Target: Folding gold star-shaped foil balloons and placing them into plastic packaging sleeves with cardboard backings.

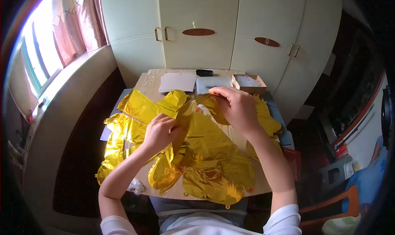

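Gold foil balloons (218, 152), flat and wrinkled, spread over most of the wooden table, some hanging over its near edge. My left hand (158, 132) is closed, its fingers pinching the edge of a foil balloon left of the table's middle. Farther back and to the right, my right hand (236, 105) is raised, thumb and fingers closed on a piece of the gold foil. Between the hands the raised foil (185, 119) looks partly see-through and blurred. Small red spots show on some of the foil. My fingertips are partly hidden.
At the table's far side lie a stack of white sheets (177, 82), a black object (204, 73), a clear plastic container (212, 84) and an open cardboard box (249, 82). Crumpled white paper (136, 186) sits near the front left. A wooden chair (337, 210) and another person's blue clothing (370, 175) appear at right.
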The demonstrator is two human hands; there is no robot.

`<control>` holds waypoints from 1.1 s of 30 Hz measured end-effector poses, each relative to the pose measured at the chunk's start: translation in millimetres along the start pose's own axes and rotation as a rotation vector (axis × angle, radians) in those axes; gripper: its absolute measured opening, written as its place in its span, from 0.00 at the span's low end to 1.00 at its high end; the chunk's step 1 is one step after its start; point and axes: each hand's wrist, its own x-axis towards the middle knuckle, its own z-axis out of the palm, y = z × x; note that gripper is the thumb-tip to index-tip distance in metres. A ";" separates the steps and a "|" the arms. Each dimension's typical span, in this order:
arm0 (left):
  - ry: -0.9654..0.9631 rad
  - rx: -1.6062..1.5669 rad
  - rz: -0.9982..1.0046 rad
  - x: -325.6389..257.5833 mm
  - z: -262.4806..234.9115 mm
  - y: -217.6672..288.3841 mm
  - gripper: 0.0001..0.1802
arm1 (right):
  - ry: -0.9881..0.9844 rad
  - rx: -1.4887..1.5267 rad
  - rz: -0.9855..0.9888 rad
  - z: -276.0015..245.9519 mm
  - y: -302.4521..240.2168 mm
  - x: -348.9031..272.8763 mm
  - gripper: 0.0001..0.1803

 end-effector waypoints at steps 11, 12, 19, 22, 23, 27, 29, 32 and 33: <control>0.340 0.067 0.257 14.8 66.8 -43.5 0.07 | -0.264 -0.612 -0.404 -39.4 -64.7 -155.0 0.13; 0.293 0.074 0.273 0.1 81.8 -48.1 0.06 | -0.288 -0.551 -0.375 -29.1 -65.7 -175.6 0.13; 0.006 0.076 0.285 -56.0 139.6 -55.1 0.12 | -0.387 -0.365 -0.171 33.6 -66.6 -262.6 0.12; -0.075 0.106 0.241 -63.1 145.6 -60.8 0.15 | -0.416 -0.331 -0.154 40.4 -70.2 -265.4 0.12; -0.105 0.114 0.212 -65.2 145.4 -61.2 0.15 | -0.424 -0.317 -0.148 42.4 -70.5 -266.5 0.12; -0.189 0.179 0.056 -69.8 134.9 -50.2 0.16 | -0.454 -0.225 -0.085 41.6 -74.3 -264.5 0.17; -0.188 0.141 -0.012 -70.1 136.9 -32.4 0.17 | -0.486 -0.167 -0.052 41.3 -72.2 -263.2 0.19; -0.392 0.111 0.053 -70.3 139.0 -2.8 0.33 | -0.583 -0.057 0.014 36.3 -69.7 -257.2 0.19; -0.439 0.108 0.078 -71.6 137.4 6.4 0.37 | -0.592 -0.074 0.010 35.8 -63.1 -253.8 0.19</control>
